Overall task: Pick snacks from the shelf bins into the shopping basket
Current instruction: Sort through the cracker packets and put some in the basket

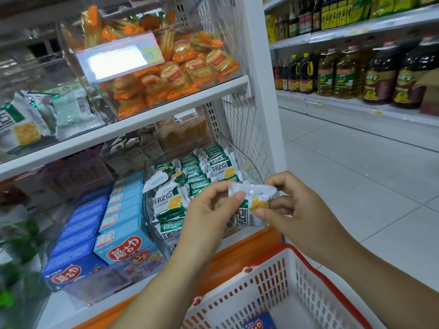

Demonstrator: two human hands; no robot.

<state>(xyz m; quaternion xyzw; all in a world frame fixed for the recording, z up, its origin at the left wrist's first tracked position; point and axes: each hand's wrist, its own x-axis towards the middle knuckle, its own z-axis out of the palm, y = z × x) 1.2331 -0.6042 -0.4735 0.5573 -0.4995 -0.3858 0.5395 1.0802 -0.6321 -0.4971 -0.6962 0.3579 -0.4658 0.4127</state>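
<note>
Hands, left (209,210) and right (297,210), each grip pinching 1 cracker packet (251,203) above the basket (273,281).

My head camera looks forward and down, close over my hands (249,210), shelf bins (152,74) near on the left, basket (273,276) below, aisle floor (356,174) right.

Both hands hold one snack packet above the shopping basket.

Left hand (209,207) and right hand (299,207) pinch a white-and-green packet (251,203) at frame centre. White basket (273,276) with red rim, lower right, contains a blue box (260,322). Clear bin (152,210) of matching packets sits just left of the hands.
</note>
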